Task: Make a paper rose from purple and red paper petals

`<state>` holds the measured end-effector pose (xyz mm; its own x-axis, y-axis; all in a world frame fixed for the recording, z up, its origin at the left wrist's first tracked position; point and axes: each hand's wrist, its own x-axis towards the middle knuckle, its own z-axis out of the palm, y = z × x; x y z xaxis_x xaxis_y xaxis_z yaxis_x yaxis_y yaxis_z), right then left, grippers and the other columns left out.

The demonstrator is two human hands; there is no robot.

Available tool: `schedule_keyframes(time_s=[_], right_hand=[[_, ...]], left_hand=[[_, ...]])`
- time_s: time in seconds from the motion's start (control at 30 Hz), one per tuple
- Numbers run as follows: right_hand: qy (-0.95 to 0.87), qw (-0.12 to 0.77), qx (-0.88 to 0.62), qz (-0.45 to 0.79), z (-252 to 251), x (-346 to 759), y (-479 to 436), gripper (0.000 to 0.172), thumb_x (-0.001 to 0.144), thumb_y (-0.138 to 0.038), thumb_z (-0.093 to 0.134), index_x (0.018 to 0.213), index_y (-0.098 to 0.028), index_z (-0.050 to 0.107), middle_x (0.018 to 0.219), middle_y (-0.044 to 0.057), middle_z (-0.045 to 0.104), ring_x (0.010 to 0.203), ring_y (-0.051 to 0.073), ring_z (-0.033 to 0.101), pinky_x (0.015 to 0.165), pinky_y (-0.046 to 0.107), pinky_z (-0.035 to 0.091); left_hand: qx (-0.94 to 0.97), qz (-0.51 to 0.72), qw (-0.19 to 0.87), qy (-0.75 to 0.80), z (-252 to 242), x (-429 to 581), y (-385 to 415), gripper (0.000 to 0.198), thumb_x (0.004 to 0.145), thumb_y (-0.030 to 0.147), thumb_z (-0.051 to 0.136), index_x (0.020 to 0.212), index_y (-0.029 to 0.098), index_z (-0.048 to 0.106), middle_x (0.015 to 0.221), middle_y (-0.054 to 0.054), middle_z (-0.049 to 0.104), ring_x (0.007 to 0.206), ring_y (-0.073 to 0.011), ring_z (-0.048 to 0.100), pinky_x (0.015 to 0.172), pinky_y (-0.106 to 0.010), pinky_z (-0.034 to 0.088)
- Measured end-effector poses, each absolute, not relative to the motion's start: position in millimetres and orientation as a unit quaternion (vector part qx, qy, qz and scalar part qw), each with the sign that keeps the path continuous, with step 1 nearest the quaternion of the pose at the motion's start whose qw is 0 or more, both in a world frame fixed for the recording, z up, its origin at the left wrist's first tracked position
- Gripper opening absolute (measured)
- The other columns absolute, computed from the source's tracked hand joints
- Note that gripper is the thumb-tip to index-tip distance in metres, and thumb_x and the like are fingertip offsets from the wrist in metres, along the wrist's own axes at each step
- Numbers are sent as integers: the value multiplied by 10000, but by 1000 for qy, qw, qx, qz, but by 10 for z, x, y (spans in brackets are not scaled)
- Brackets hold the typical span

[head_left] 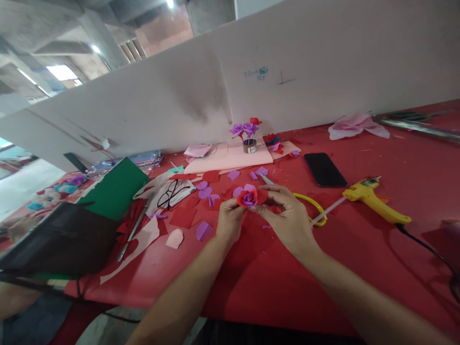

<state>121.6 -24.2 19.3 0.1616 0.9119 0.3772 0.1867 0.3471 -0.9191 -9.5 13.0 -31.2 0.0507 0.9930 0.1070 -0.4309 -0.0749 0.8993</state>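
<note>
Between my two hands is a paper flower point(249, 197) with a purple middle and red outer petals. My left hand point(230, 218) pinches it from the left side. My right hand point(287, 215) grips its right edge, thumb below and fingers around a red petal point(262, 196). Beneath and beyond the flower, loose purple petals point(205, 192) and red paper pieces point(184, 217) lie scattered on the red table point(251, 282). Yellow-handled scissors point(319, 208) lie partly hidden behind my right hand.
To the right are a black phone point(325, 169) and a yellow glue gun point(375, 199) with its cord. Finished flowers stand in a small brown pot point(249, 146) at the back. Eyeglasses point(173, 194), a green sheet point(117, 187) and a dark bag point(68, 239) occupy the left.
</note>
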Motion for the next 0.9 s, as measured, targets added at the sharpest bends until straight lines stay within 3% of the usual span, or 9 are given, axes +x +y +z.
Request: schedule_keyframes(time_s=[0.17,0.27,0.33,0.43,0.53,0.9], right_hand=[[-576,605,-463,297,208,1250,-260,251,745,-402,773,910,-221,719,1055,78,646,898,214,628,790,370,530],[-546,653,-425,308,201,1270,-284,258,850,-408,664,1045,-239,662,1043,63,639,863,191,631,796,357,513],[-509,674,-442,302,185,1274,-284,201,913,-385,572,1030,-239,646,950,44,651,813,176,625,772,341,504],[-534,632,-473,305,158,1259,-248,114,858,-309,629,916,-219,665,848,35,672,788,184,618,748,338,495],[-605,572,-452,320,146,1232,-206,112,794,-292,681,870,-211,694,868,47,685,790,200,624,740,357,508],[-646,554,-427,305,110,1259,-153,117,742,-278,709,855,-250,700,996,59,666,925,233,635,829,398,528]], left_hand=[[407,594,606,338,-223,-91,113,131,591,244,845,665,185,755,680,-8,709,680,-133,622,755,-295,515],[394,610,596,343,-176,-96,116,157,567,228,856,685,185,763,717,-9,719,697,-129,627,776,-291,508],[402,618,583,342,-194,-107,130,165,568,232,860,696,184,767,718,-9,720,711,-129,629,793,-287,501],[421,624,567,333,-273,-129,155,133,622,263,839,707,187,772,747,-16,720,742,-129,622,798,-277,491],[436,618,568,325,-320,-149,161,129,655,294,825,732,201,780,775,-25,713,759,-139,616,778,-278,492],[512,591,537,317,-162,-184,118,106,669,320,812,688,219,786,792,-66,730,797,-193,638,794,-333,503]])
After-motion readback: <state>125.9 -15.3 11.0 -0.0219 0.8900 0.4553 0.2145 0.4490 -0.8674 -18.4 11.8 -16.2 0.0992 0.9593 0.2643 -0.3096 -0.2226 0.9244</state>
